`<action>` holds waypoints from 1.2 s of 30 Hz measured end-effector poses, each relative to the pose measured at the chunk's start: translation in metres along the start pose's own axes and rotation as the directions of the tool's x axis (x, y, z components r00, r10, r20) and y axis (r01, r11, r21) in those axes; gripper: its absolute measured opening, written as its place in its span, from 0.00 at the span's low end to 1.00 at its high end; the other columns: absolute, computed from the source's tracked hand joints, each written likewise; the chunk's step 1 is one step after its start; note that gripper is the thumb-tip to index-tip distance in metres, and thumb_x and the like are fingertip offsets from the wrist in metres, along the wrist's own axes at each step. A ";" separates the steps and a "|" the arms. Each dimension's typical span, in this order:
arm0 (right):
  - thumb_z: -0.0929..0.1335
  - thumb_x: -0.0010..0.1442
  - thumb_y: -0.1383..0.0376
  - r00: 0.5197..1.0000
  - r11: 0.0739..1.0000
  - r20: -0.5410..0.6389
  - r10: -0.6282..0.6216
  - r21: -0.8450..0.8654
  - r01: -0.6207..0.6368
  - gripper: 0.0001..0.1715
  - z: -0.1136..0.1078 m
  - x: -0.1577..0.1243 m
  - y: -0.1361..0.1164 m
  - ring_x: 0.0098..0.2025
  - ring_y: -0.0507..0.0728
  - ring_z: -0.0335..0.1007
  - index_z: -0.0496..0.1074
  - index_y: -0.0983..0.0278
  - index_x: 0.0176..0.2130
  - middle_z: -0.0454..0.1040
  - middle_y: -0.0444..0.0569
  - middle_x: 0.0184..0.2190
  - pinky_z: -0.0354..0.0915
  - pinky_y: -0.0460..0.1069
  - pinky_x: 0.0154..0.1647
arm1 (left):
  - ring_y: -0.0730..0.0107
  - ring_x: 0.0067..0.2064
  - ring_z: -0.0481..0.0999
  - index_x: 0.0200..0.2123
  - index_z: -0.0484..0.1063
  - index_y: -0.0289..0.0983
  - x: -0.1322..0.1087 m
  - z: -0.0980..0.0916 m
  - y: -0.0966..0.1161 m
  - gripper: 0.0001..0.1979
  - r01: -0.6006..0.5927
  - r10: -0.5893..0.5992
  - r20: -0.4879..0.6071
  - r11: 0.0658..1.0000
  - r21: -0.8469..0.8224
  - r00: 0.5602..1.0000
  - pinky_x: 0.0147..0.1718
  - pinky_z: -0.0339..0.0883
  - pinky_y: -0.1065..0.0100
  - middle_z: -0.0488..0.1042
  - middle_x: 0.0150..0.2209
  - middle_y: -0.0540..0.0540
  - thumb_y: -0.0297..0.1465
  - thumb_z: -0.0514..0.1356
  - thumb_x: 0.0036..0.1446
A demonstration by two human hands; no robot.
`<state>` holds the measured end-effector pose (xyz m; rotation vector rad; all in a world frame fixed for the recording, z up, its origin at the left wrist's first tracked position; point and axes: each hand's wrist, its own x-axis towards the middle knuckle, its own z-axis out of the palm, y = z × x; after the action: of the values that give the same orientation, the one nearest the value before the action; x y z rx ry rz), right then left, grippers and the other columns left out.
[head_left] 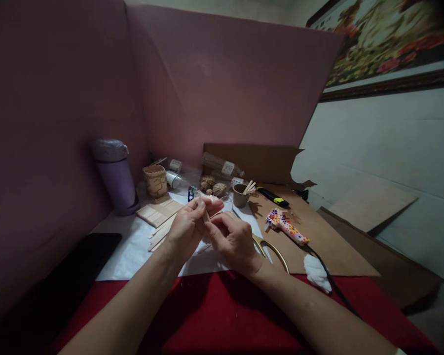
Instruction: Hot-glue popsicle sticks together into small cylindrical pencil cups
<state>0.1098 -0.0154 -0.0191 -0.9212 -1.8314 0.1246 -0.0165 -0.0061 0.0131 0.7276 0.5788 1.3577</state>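
Observation:
Over the white paper, my two hands meet. My left hand (pixel 190 224) is closed with a wooden craft stick (pixel 206 216) between thumb and fingers. My right hand (pixel 235 239) is closed too, its thumb and fingertips pinching near the stick's lower end. A pale piece (pixel 213 198) shows by my left fingertips; its kind is unclear. Left of the hands lie loose craft sticks (pixel 162 232) and a panel of joined sticks (pixel 159 211). Gold-handled scissors (pixel 276 251) lie beside my right wrist, partly hidden by it.
A purple tumbler (pixel 116 180), a carved-looking wooden cup (pixel 155 180), clear plastic bottles (pixel 222 165) and twine balls (pixel 219 189) stand behind. To the right are a small pot (pixel 240 197) with sticks, a utility knife (pixel 274 196), a flowered glue gun (pixel 286 226) and folded white cloth (pixel 317 272).

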 end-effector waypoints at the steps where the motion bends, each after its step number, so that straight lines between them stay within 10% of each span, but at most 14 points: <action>1: 0.67 0.63 0.61 0.996 0.994 0.027 0.081 0.065 -0.083 0.13 0.002 0.000 0.000 0.27 0.52 0.67 0.72 0.64 0.28 0.73 0.47 0.25 0.60 0.47 0.30 | 0.60 0.45 0.81 0.35 0.71 0.32 0.000 -0.001 -0.001 0.08 0.006 -0.006 0.004 1.000 0.003 1.000 0.45 0.73 0.62 0.81 0.39 0.36 0.21 0.53 0.64; 7: 0.68 0.60 0.57 0.913 0.830 0.170 0.372 0.379 -0.409 0.15 0.003 0.006 0.000 0.24 0.51 0.62 0.71 0.64 0.26 0.69 0.43 0.21 0.59 0.45 0.26 | 0.63 0.41 0.82 0.39 0.71 0.31 0.002 0.001 0.000 0.07 0.024 -0.023 -0.049 1.000 0.013 0.999 0.44 0.74 0.65 0.81 0.37 0.37 0.20 0.54 0.61; 18: 0.68 0.56 0.61 0.878 0.900 0.357 0.318 0.178 -0.398 0.17 0.006 0.004 0.006 0.23 0.49 0.56 0.66 0.63 0.20 0.64 0.40 0.18 0.53 0.45 0.25 | 0.60 0.33 0.82 0.46 0.65 0.33 0.000 0.004 0.006 0.10 0.033 -0.033 -0.162 0.999 -0.003 0.986 0.42 0.74 0.57 0.79 0.30 0.39 0.24 0.48 0.66; 36: 0.66 0.59 0.66 0.884 0.984 0.433 0.177 -0.076 -0.160 0.13 -0.005 0.009 0.010 0.22 0.50 0.58 0.66 0.62 0.23 0.67 0.41 0.19 0.50 0.46 0.25 | 0.61 0.32 0.81 0.36 0.70 0.31 0.001 -0.003 -0.003 0.03 0.083 -0.082 -0.017 0.994 0.072 0.996 0.30 0.73 0.66 0.80 0.32 0.37 0.22 0.57 0.60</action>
<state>0.1177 -0.0047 -0.0151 -1.1490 -2.1684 0.4387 -0.0166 -0.0044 0.0084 0.7453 0.6647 1.2709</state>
